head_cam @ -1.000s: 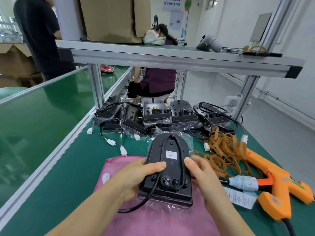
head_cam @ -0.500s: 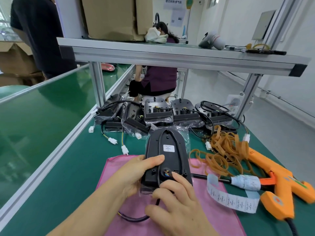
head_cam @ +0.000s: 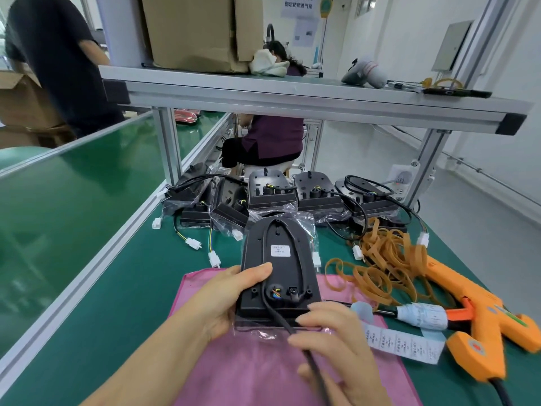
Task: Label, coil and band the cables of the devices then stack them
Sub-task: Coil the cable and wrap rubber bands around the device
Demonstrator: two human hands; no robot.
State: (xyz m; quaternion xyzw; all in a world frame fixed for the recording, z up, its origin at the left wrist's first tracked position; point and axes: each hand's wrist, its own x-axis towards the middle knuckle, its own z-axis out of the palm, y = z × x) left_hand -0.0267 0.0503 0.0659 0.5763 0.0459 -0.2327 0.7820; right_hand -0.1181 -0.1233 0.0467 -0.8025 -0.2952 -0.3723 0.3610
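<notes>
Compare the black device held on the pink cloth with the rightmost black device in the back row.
The held black plastic device carries a white label; none shows on the rightmost back-row device. Its black cable trails into the right hand; the back-row device's cable is looped on top. The left hand grips the held device on the pink cloth; the other lies untouched on the green mat. Both are black, similarly shaped.

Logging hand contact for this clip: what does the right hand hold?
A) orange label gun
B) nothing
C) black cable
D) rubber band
C: the right hand pinches the black cable trailing from the device that the left hand grips.
</notes>
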